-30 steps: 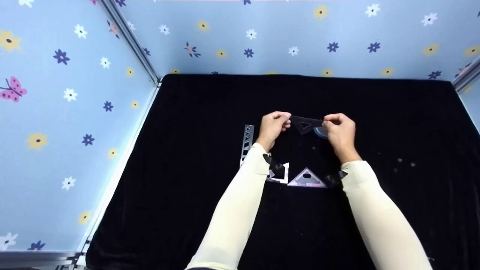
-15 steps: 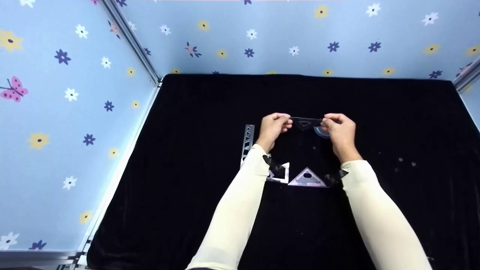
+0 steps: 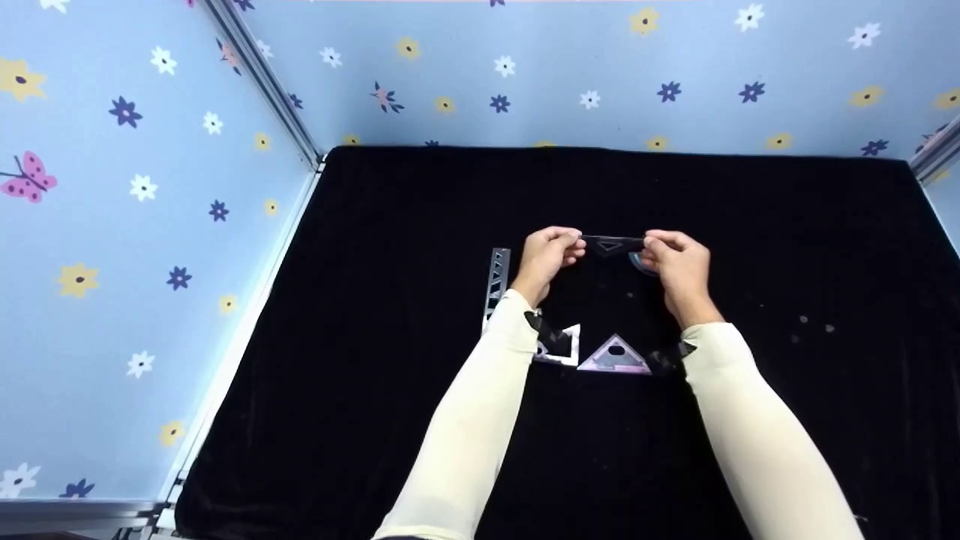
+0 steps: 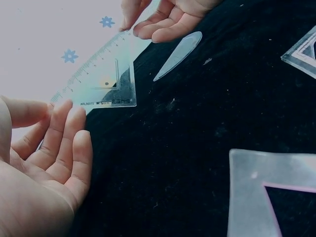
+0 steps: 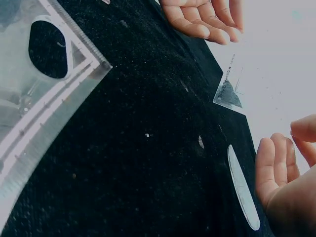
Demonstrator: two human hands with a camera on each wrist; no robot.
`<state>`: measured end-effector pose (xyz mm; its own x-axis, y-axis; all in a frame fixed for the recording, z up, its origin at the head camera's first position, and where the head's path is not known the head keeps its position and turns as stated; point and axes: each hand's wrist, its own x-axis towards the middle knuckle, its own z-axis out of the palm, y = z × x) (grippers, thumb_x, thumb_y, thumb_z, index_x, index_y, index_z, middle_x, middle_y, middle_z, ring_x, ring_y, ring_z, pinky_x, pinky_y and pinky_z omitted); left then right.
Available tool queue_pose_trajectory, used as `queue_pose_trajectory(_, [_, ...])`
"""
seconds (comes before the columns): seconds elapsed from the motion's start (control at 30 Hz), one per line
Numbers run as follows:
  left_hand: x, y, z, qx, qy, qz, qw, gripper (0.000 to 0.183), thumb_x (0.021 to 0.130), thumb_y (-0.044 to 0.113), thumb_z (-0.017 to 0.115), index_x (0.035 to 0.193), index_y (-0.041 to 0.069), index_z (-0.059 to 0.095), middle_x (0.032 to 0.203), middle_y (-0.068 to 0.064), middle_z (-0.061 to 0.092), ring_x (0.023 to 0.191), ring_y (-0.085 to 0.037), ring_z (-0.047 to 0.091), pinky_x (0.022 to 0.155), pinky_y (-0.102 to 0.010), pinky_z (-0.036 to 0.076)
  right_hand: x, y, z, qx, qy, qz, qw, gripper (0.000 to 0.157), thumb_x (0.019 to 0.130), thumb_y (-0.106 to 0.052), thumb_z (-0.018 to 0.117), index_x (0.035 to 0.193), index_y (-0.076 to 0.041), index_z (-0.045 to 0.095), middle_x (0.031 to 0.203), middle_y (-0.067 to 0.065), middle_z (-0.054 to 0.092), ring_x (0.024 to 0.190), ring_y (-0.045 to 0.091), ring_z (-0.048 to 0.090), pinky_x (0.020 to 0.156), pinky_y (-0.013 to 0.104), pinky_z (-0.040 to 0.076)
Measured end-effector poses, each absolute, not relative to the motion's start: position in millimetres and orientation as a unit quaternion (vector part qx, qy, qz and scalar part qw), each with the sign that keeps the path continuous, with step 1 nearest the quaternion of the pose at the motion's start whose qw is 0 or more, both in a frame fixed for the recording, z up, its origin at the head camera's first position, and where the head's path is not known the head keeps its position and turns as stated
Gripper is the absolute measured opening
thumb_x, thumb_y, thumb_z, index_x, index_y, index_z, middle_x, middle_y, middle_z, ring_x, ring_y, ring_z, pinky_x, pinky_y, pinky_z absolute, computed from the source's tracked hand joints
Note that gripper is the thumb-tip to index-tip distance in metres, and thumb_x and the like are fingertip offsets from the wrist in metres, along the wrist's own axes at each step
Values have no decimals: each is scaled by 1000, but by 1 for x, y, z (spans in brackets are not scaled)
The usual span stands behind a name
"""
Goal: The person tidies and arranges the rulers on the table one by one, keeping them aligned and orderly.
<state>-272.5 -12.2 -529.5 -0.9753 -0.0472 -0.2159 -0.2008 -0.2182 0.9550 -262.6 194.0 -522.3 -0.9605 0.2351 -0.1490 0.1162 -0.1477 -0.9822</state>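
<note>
I have the left hand (image 3: 547, 256) and right hand (image 3: 684, 268) each pinching an end of the clear set square (image 4: 126, 79), raised between them above the black tabletop (image 3: 375, 360), beyond another triangle (image 3: 615, 364).

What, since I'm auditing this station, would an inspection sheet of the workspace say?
Surface: black cloth, with pale specks at right.
Job's things: clear set square, held up off the cloth.
Clutter: on the cloth, a ruler with cut-outs, a pale-framed piece partly hidden, a flat triangle and a curved clear piece.
Hands: left hand pinches one end of the set square, right hand the other.
Cables: nothing seen for certain.
Surroundings: blue flowered walls, metal posts.
</note>
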Motion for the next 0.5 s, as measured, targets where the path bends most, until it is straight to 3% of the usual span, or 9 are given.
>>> queue_pose_trajectory(0.17, [-272,-12,-530,-92,629,770,50,25,107,0,66,124,-16,73,78,6,72,69,-3,69,67,-14,56,-263,195,-522,-136,-650,747,34,10,102,5,71,104,-2,77,76,-7,75,68,5,73,68,17,65])
queue_pose_trajectory(0.27, [-271,-12,-531,-89,634,767,48,25,107,0,65,124,-16,74,78,7,72,69,-2,68,67,-14,56,-263,196,-523,-138,-652,745,28,14,103,5,70,116,9,74,74,-7,75,68,4,73,69,17,65])
queue_pose_trajectory(0.37, [-270,-13,-532,-87,636,765,47,22,107,0,65,122,-14,75,78,7,72,69,-2,69,67,-14,56,-262,195,-521,-138,-654,743,28,18,103,5,69,119,12,72,74,-8,74,68,3,73,69,17,65])
queue_pose_trajectory(0.5, [-267,-15,-532,-83,638,765,45,22,108,0,66,123,-14,75,79,7,72,69,-2,69,67,-15,56,-260,194,-519,-136,-652,745,35,13,102,6,70,114,8,73,74,-7,74,67,4,73,68,17,65])
